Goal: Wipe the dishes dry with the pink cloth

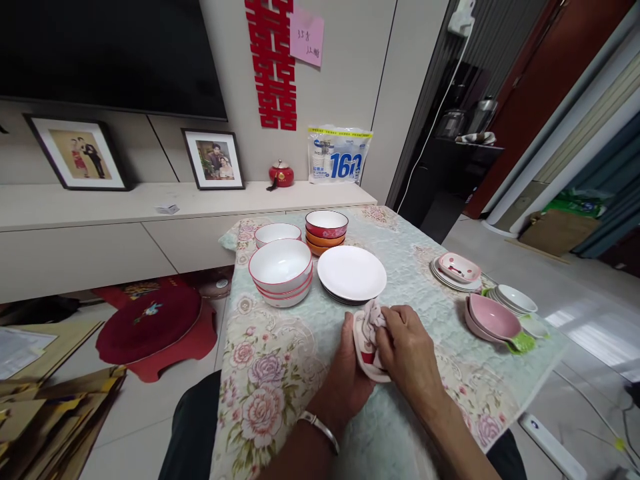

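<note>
My left hand (345,377) grips a small pale dish (361,353) by its left side, tilted up above the tablecloth. A patch of red shows on the dish's inside. My right hand (413,357) is closed on a bunched whitish cloth (373,321), pressed against the inside of the dish. Just beyond my hands lies a stack of plates with a white plate (352,273) on top. Left of it stand stacked white bowls with red rims (281,267). Part of the dish is hidden behind the cloth and my right fingers.
Behind the plates are a red bowl (327,225) on orange bowls and another white bowl (278,233). At the table's right are a pink-patterned dish (459,268) on plates, pink bowls (494,317) and small white bowls (517,298). A red stool (165,327) stands left of the table.
</note>
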Motion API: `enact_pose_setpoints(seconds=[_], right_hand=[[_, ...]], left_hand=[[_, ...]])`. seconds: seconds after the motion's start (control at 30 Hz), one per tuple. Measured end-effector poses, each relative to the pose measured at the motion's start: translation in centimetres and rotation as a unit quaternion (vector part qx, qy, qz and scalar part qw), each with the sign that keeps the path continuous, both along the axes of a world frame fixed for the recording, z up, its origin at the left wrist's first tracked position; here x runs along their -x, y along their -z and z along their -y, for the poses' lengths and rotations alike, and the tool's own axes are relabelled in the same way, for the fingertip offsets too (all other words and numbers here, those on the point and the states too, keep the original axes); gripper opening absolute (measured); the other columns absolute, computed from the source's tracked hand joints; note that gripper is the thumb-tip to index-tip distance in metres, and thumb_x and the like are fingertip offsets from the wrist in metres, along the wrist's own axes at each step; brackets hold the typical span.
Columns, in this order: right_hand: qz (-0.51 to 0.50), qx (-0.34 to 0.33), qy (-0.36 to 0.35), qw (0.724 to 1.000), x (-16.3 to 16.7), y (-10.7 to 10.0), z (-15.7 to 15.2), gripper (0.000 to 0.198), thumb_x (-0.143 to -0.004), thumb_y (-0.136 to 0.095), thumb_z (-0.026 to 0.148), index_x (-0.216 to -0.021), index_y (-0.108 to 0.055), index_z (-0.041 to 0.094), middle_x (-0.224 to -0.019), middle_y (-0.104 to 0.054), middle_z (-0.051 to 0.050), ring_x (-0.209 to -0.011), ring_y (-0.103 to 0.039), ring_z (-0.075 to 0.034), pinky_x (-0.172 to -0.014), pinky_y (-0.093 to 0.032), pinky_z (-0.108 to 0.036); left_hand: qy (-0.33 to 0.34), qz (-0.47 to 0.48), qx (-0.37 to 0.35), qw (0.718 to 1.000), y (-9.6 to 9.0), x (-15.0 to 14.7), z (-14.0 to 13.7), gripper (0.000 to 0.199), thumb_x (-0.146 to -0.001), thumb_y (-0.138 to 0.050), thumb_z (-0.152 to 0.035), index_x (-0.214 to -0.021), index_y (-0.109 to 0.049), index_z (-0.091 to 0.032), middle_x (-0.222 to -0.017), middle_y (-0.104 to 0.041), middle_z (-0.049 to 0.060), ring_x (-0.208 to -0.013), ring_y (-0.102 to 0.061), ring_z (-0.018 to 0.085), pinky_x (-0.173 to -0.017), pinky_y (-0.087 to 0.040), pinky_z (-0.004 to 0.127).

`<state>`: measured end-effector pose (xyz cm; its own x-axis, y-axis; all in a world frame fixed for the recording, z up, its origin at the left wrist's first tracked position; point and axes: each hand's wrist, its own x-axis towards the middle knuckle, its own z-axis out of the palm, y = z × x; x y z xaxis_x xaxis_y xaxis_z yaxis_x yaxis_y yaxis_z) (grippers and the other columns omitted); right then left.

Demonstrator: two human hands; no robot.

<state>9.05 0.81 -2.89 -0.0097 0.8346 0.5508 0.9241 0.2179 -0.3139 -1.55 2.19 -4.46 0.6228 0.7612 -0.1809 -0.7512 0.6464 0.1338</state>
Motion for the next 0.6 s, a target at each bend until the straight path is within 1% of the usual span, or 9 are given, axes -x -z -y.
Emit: enact_pose_setpoints(seconds=[0.07,0.13,0.2,0.3,0.37,0.4,0.47,0.53,0.6], right_hand=[[-0.024,-0.008,-0.011,1.0,0.5,0.0,-0.1,0.025,-0.089,-0.05,0.013,-0.11,-0.064,0.013,-0.099,-0.06,-0.012,-0.091,-0.059,-0.026,-0.079,-0.052,-0.041],[-0.058,-0.007,-0.06,0.996,1.1,-0.4,-0.1,0.028,-0.09,-0.048,0.011,-0.114,-0.063,0.015,-0.104,-0.061,-0.012,-0.097,-0.06,-0.024,-0.084,-0.052,-0.039],[-0.088,0.006,-0.126,0.988,1.4,-0.9,0.0,0.03,-0.091,-0.047,0.01,-0.116,-0.062,0.019,-0.11,-0.062,-0.011,-0.102,-0.06,-0.022,-0.087,-0.052,-0.036],[-0.103,0.056,-0.233,0.965,1.0,-1.9,0.4,0.032,-0.091,-0.047,0.007,-0.113,-0.064,0.023,-0.114,-0.063,-0.008,-0.107,-0.059,-0.02,-0.089,-0.052,-0.034],[-0.072,0.11,-0.271,0.954,0.2,-2.4,0.8,0.032,-0.088,-0.049,0.004,-0.106,-0.066,0.024,-0.109,-0.065,-0.006,-0.105,-0.059,-0.02,-0.088,-0.051,-0.033],[-0.044,0.135,-0.264,0.954,-0.1,-2.6,0.9,0.031,-0.086,-0.049,0.003,-0.101,-0.066,0.024,-0.104,-0.066,-0.005,-0.103,-0.059,-0.02,-0.087,-0.051,-0.033],[0.008,0.163,-0.193,0.968,-0.5,-2.6,1.2,0.027,-0.084,-0.05,0.004,-0.096,-0.066,0.022,-0.095,-0.065,-0.005,-0.096,-0.059,-0.022,-0.082,-0.05,-0.035],[0.025,0.144,-0.088,0.985,-0.3,-2.3,1.3,0.023,-0.084,-0.051,0.007,-0.098,-0.065,0.02,-0.092,-0.064,-0.006,-0.089,-0.06,-0.023,-0.077,-0.049,-0.036],[0.017,0.097,-0.007,0.995,0.4,-1.6,1.1,0.02,-0.084,-0.053,0.011,-0.1,-0.063,0.018,-0.088,-0.064,-0.007,-0.083,-0.06,-0.023,-0.073,-0.048,-0.035]], left_hand=[[-0.001,-0.004,0.006,1.0,-0.1,-0.1,0.2,0.05,-0.097,-0.044,-0.053,-0.116,-0.068,-0.014,-0.103,-0.074,0.01,-0.103,-0.068,0.025,-0.092,-0.052,0.036],[-0.013,-0.001,0.021,1.0,-0.1,0.0,0.2,0.044,-0.097,-0.047,-0.048,-0.112,-0.069,-0.014,-0.105,-0.074,0.008,-0.102,-0.068,0.022,-0.091,-0.052,0.03],[-0.03,-0.002,0.035,0.999,0.0,0.2,0.2,0.035,-0.096,-0.053,-0.043,-0.103,-0.072,-0.014,-0.1,-0.074,0.006,-0.094,-0.069,0.017,-0.085,-0.052,0.023],[-0.04,-0.007,0.039,0.998,0.3,0.6,-0.1,0.03,-0.093,-0.059,-0.041,-0.084,-0.072,-0.015,-0.081,-0.072,0.003,-0.075,-0.068,0.014,-0.073,-0.053,0.022],[-0.037,-0.009,0.034,0.999,0.3,0.6,-0.2,0.033,-0.091,-0.059,-0.042,-0.08,-0.071,-0.013,-0.076,-0.071,0.004,-0.073,-0.066,0.016,-0.072,-0.053,0.026],[-0.035,-0.01,0.031,0.999,0.3,0.6,-0.3,0.033,-0.091,-0.059,-0.043,-0.081,-0.07,-0.013,-0.078,-0.071,0.005,-0.075,-0.066,0.018,-0.073,-0.053,0.028],[-0.03,-0.01,0.024,0.999,0.1,0.3,-0.3,0.033,-0.091,-0.057,-0.042,-0.084,-0.07,-0.013,-0.08,-0.071,0.006,-0.079,-0.066,0.02,-0.076,-0.053,0.031],[-0.024,-0.009,0.021,0.999,0.1,0.0,-0.2,0.032,-0.091,-0.055,-0.041,-0.084,-0.069,-0.014,-0.08,-0.071,0.006,-0.083,-0.066,0.021,-0.079,-0.052,0.031],[-0.02,-0.008,0.022,1.0,0.2,-0.2,-0.1,0.032,-0.092,-0.054,-0.042,-0.087,-0.069,-0.014,-0.081,-0.071,0.006,-0.085,-0.067,0.022,-0.081,-0.051,0.031]])
